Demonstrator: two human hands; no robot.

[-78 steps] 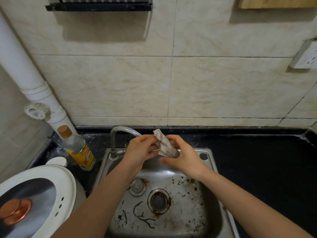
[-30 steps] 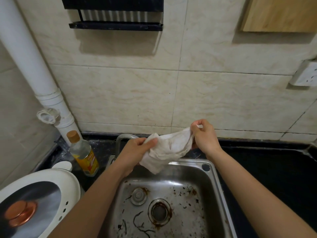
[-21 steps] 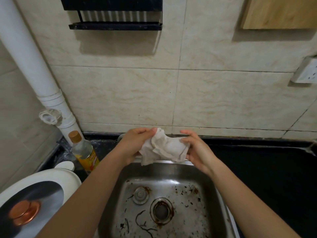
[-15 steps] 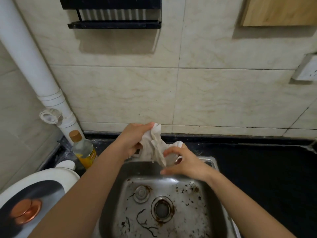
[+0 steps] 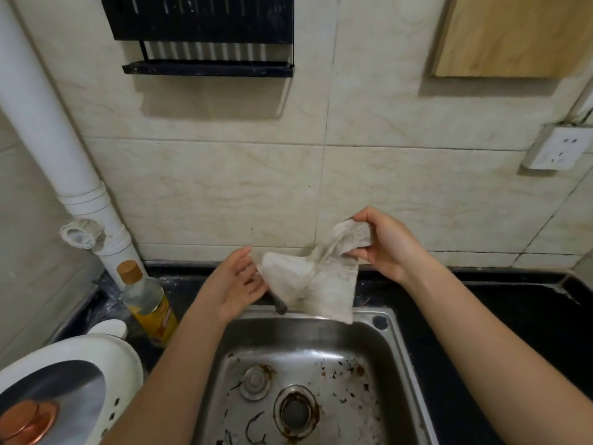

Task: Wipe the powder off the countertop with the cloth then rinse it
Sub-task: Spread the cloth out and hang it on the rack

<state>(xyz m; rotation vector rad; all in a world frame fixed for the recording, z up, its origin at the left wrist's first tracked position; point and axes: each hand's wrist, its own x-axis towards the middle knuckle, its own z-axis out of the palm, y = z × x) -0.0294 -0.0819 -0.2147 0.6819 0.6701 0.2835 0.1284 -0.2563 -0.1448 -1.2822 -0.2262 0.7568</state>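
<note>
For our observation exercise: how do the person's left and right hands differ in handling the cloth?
Grip: the right hand pinches the cloth by a corner; the left hand, fingers straight, only touches its edge. Height: the right hand is held higher than the left hand. Both touch the cloth.

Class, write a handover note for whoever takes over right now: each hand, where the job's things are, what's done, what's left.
Right hand pinches the top corner of the stained white cloth; left hand open, fingers at its left edge. Cloth hangs spread over the back rim of the steel sink. Black countertop right of it shows no powder. No water visibly running; rinse unconfirmed, so probably rinse and wring.
</note>
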